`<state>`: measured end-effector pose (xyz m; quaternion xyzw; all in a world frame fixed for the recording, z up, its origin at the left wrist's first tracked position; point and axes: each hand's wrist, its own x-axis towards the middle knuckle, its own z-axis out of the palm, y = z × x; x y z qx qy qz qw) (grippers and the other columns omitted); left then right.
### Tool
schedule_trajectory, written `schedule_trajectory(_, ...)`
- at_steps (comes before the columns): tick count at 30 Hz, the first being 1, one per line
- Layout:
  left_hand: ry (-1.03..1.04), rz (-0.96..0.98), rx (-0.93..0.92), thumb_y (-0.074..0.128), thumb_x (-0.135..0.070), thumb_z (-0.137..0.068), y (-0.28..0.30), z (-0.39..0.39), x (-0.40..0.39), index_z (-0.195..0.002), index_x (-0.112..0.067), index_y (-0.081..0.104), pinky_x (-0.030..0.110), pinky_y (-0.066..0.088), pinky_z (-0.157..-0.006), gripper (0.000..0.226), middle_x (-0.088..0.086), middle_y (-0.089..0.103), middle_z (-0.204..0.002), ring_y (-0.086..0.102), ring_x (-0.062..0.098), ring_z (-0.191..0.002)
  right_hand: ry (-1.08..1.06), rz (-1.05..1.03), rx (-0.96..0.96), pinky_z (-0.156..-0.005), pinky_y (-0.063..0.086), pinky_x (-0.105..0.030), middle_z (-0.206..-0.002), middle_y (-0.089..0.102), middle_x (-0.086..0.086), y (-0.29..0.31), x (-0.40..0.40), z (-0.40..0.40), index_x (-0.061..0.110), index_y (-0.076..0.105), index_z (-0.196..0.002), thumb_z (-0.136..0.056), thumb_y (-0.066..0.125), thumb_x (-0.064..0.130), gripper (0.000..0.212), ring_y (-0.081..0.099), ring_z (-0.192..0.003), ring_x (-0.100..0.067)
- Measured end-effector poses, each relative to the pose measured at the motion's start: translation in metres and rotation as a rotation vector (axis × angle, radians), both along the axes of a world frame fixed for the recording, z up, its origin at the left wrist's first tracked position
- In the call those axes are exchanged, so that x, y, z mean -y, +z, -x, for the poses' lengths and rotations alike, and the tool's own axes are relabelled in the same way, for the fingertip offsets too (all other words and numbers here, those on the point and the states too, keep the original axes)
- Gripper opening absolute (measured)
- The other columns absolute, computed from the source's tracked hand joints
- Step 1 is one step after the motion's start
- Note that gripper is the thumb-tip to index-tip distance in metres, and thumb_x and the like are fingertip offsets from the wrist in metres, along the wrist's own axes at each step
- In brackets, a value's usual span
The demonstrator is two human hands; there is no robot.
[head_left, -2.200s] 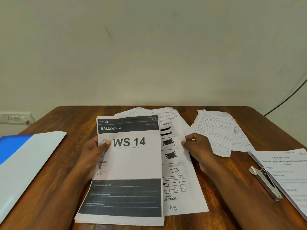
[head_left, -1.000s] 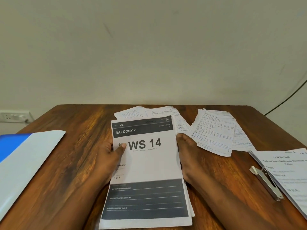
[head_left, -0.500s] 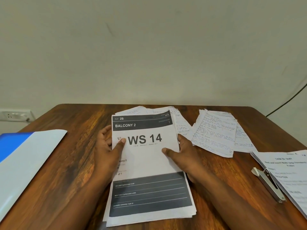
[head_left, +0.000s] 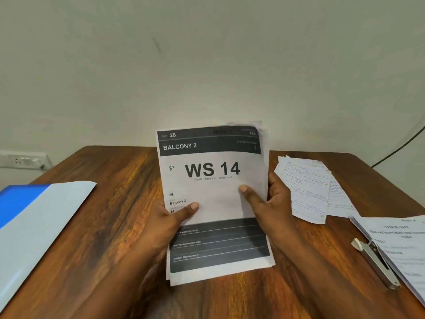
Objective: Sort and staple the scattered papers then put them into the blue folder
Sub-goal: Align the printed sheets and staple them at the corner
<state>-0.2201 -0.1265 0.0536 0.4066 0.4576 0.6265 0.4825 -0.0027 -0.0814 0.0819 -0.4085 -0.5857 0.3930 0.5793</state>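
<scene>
1. The left hand [head_left: 170,223] grips the stack [head_left: 213,199] at its left edge, thumb curled over the front sheet.
2. The right hand [head_left: 269,203] grips the right edge likewise; the stack stands tilted up, its bottom edge on the table [head_left: 115,226].
3. Right of it lie handwritten papers [head_left: 305,187].
4. Near right: a stapler [head_left: 377,263] beside a printed sheet [head_left: 404,247].
5. The folder [head_left: 34,222] lies open far left, well apart.
</scene>
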Motion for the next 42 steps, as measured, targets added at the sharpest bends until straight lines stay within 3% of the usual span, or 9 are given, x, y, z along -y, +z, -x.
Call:
schedule_trajectory(7, 0.266, -0.246, -0.162, 0.075, -0.009, -0.088, 0.02, -0.011, 0.016, -0.104, -0.026, 0.07, 0.018, 0.06, -0.065, 0.024, -0.02, 0.079, -0.094, 0.078, 0.008, -0.091, 0.036, 0.019, -0.013, -0.064, 0.055, -0.011, -0.104, 0.068, 0.019, 0.003, 0.016, 0.008, 0.038, 0.061, -0.11, -0.094, 0.065, 0.042, 0.018, 0.069, -0.099, 0.002)
schedule_trajectory(12, 0.344, -0.321, -0.174, 0.077, -0.026, -0.079, 0.021, -0.018, 0.025, -0.112, -0.03, 0.067, 0.023, 0.063, -0.068, 0.035, -0.016, 0.079, -0.104, 0.077, 0.008, -0.096, 0.068, 0.004, -0.088, -0.062, 0.054, -0.009, -0.09, 0.067, 0.035, 0.002, 0.024, 0.015, 0.038, 0.059, -0.108, -0.096, 0.062, 0.039, 0.012, 0.064, -0.095, 0.015)
schedule_trajectory(16, 0.234, -0.181, -0.254, 0.072, -0.018, -0.094, 0.006, -0.021, 0.017, -0.111, -0.034, 0.066, 0.02, 0.06, -0.062, 0.025, -0.025, 0.078, -0.094, 0.077, 0.005, -0.088, 0.034, 0.123, -0.031, -0.083, 0.065, -0.033, -0.101, 0.072, 0.015, -0.015, 0.015, 0.021, 0.041, 0.062, -0.108, -0.093, 0.064, 0.049, 0.017, 0.072, -0.103, -0.011)
schedule_trajectory(21, 0.269, -0.222, -0.218, 0.069, -0.011, -0.097, 0.005, -0.02, 0.015, -0.108, -0.036, 0.066, 0.022, 0.061, -0.064, 0.028, -0.026, 0.078, -0.095, 0.077, 0.006, -0.091, 0.017, 0.122, -0.085, -0.074, 0.058, -0.019, -0.102, 0.066, 0.011, -0.015, 0.015, 0.022, 0.037, 0.057, -0.099, -0.098, 0.066, 0.034, 0.01, 0.068, -0.098, -0.012)
schedule_trajectory(25, 0.246, -0.17, -0.258, 0.069, -0.017, -0.099, -0.005, -0.016, 0.006, -0.11, -0.042, 0.064, 0.028, 0.063, -0.07, 0.029, -0.02, 0.078, -0.098, 0.076, 0.007, -0.094, 0.032, 0.186, -0.01, -0.082, 0.06, -0.026, -0.105, 0.067, 0.008, -0.023, 0.012, 0.023, 0.037, 0.057, -0.102, -0.098, 0.066, 0.039, 0.01, 0.067, -0.103, -0.014)
schedule_trajectory(28, 0.255, -0.131, -0.35, 0.068, -0.018, -0.1, -0.011, -0.014, 0.002, -0.106, -0.046, 0.063, 0.032, 0.062, -0.083, 0.03, -0.018, 0.076, -0.107, 0.074, 0.004, -0.1, 0.04, 0.236, 0.095, -0.076, 0.05, -0.017, -0.104, 0.063, 0.013, -0.032, 0.008, 0.023, 0.04, 0.051, -0.097, -0.1, 0.064, 0.038, 0.013, 0.062, -0.098, -0.005)
schedule_trajectory(34, 0.242, -0.133, -0.331, 0.069, -0.017, -0.099, -0.018, -0.014, -0.003, -0.108, -0.045, 0.059, 0.025, 0.061, -0.08, 0.031, -0.013, 0.072, -0.112, 0.072, 0.006, -0.101, 0.047, 0.241, 0.044, -0.069, 0.049, -0.012, -0.101, 0.06, 0.013, -0.033, 0.005, 0.022, 0.038, 0.049, -0.096, -0.101, 0.063, 0.033, 0.016, 0.061, -0.093, -0.005)
schedule_trajectory(37, 0.214, -0.1, -0.375, 0.069, -0.014, -0.099, -0.022, -0.013, -0.007, -0.108, -0.044, 0.063, 0.033, 0.061, -0.089, 0.031, -0.013, 0.075, -0.111, 0.072, 0.004, -0.102, 0.036, 0.241, 0.068, -0.079, 0.053, -0.019, -0.103, 0.062, 0.012, -0.037, 0.002, 0.022, 0.038, 0.052, -0.096, -0.1, 0.066, 0.032, 0.016, 0.063, -0.098, -0.007)
schedule_trajectory(42, 0.216, -0.097, -0.321, 0.07, -0.009, -0.098, -0.022, -0.007, -0.011, -0.106, -0.041, 0.066, 0.032, 0.061, -0.086, 0.033, -0.018, 0.078, -0.105, 0.074, 0.006, -0.101, 0.059, 0.247, 0.031, -0.066, 0.051, -0.011, -0.1, 0.064, 0.013, -0.033, -0.002, 0.021, 0.036, 0.054, -0.096, -0.099, 0.068, 0.027, 0.017, 0.064, -0.092, -0.005)
